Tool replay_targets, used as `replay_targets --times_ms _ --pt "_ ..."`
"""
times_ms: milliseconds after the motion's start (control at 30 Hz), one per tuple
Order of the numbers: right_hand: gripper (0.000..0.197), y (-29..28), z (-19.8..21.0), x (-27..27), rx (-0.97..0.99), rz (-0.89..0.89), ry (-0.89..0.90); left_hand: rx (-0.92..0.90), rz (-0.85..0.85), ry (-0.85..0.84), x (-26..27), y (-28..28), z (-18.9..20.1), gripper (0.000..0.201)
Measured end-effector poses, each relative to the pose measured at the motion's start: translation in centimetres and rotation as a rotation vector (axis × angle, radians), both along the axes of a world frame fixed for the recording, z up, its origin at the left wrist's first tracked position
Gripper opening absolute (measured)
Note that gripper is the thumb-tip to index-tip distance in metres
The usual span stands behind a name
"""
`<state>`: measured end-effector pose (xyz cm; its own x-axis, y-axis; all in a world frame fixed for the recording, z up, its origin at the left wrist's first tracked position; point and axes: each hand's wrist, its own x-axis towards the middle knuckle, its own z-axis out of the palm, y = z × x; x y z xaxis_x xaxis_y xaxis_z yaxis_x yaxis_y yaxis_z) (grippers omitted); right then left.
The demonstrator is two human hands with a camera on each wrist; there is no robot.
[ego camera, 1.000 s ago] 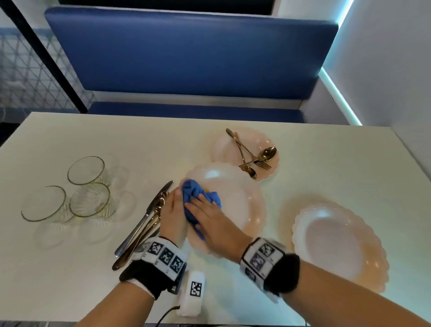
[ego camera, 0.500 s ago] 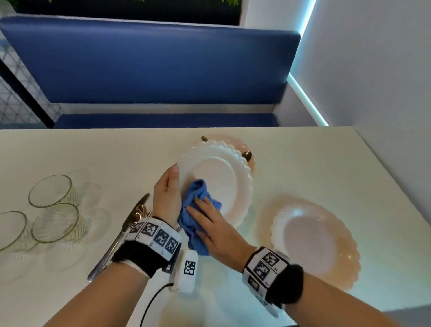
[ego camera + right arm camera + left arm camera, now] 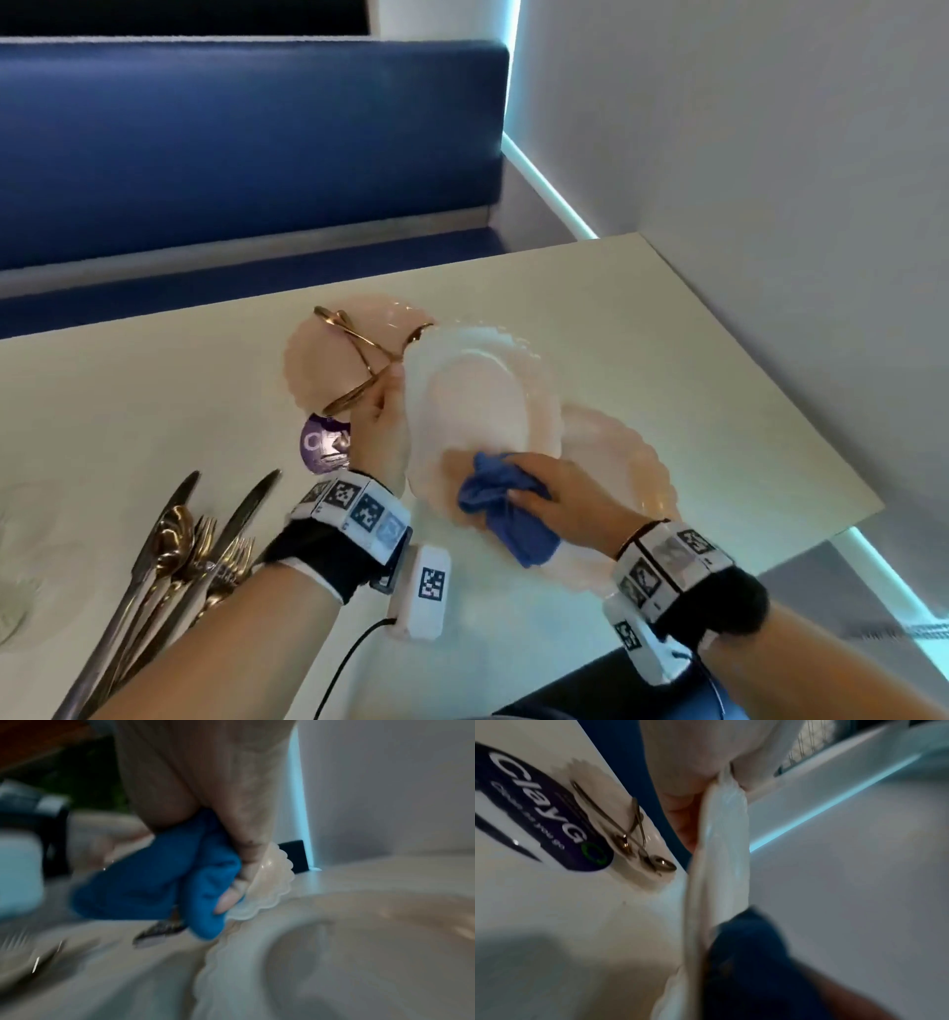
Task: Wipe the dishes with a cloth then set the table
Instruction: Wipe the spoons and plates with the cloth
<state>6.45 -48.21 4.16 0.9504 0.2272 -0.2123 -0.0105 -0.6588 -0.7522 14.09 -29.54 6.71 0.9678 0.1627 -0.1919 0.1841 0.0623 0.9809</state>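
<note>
A pale pink scalloped plate [image 3: 477, 401] is held up off the table, tilted on edge. My left hand [image 3: 382, 426] grips its left rim; the left wrist view shows the thumb and fingers pinching the plate [image 3: 721, 841]. My right hand [image 3: 560, 493] holds a crumpled blue cloth [image 3: 500, 501] against the plate's lower face. In the right wrist view the right hand's fingers [image 3: 231, 898] curl round the blue cloth [image 3: 159, 882] at the plate's rim [image 3: 272, 882].
A second pink plate [image 3: 631, 462] lies on the table under my right hand. A third plate [image 3: 318, 370] behind holds gold cutlery [image 3: 359, 360]. More knives, forks and spoons [image 3: 190, 555] lie at the left. A purple sticker [image 3: 326, 444] is on the table.
The plate was lifted from flat on the table and tilted upright, then carried rightward over the second plate. The cloth has slid from the plate's left side down to its lower edge.
</note>
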Motion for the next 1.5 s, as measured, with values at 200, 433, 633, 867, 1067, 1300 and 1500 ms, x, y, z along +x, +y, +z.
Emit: replay_targets --times_ms 200,433,633,867,1067,1300,1500 --pt "0.051 -6.4 3.9 -0.3 0.823 -0.483 0.108 0.108 -0.251 0.087 -1.2 -5.9 -3.7 0.026" --pt "0.047 -7.8 4.1 1.7 1.2 -0.716 0.201 0.518 -0.507 0.062 -2.2 -8.6 -5.4 0.026" --pt "0.044 -4.8 5.2 3.9 1.381 -0.495 0.289 0.854 -0.551 0.01 2.8 -4.5 -5.7 0.029" --pt "0.052 -3.3 2.7 7.6 1.403 -0.608 0.386 1.352 -0.404 0.378 11.4 3.8 -5.1 0.039" --pt "0.046 -2.0 0.6 10.2 1.333 -0.705 0.425 1.282 -0.62 0.455 11.6 5.6 -5.9 0.04" --pt "0.05 1.9 -2.1 14.1 1.322 -0.662 0.519 0.404 -0.417 0.573 9.8 6.2 -2.0 0.031" --pt "0.026 8.9 -2.0 17.7 1.188 -0.54 0.452 0.089 -0.353 0.547 6.8 4.9 0.7 0.033"
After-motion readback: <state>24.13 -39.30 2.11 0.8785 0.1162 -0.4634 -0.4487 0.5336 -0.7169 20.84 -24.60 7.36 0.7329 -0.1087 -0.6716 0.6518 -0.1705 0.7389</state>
